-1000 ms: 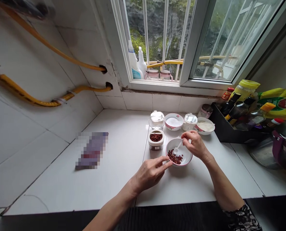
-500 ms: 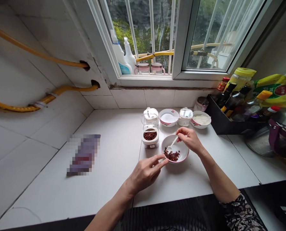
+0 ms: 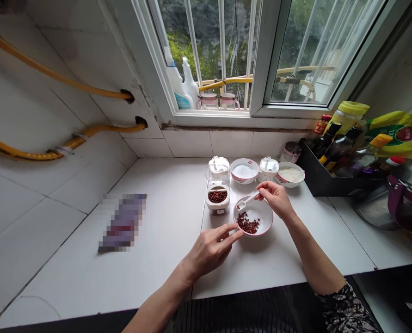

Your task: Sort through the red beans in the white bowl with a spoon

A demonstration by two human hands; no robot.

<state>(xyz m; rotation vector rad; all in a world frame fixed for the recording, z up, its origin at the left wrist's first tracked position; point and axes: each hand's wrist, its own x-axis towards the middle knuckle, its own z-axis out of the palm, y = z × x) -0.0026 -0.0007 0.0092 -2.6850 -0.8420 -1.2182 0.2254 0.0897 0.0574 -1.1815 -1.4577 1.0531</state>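
My right hand (image 3: 274,200) pinches the handle of a small white spoon (image 3: 246,200), whose scoop, with a few dark bits in it, is above the left part of a white bowl (image 3: 266,219) with a pink rim. Dark red peppercorns (image 3: 249,224) lie in the bottom of that bowl. With fingertips and thumb, my left hand (image 3: 217,245) grips the bowl's near left rim. Just behind and left of the bowl, an uncovered clear jar (image 3: 218,200) with a white collar is filled with the same peppercorns.
Behind stand a lidded jar (image 3: 218,169), a bowl of white grains (image 3: 244,171), another lidded jar (image 3: 268,169) and a bowl of pale flakes (image 3: 290,175). A black box (image 3: 316,178) of bottles and a metal pot (image 3: 372,203) are at right. A blurred purple packet (image 3: 124,222) lies left.
My right hand has raised the spoon from the peppercorns, up and slightly left, toward the bowl's far rim. My left hand has kept its hold on the bowl.
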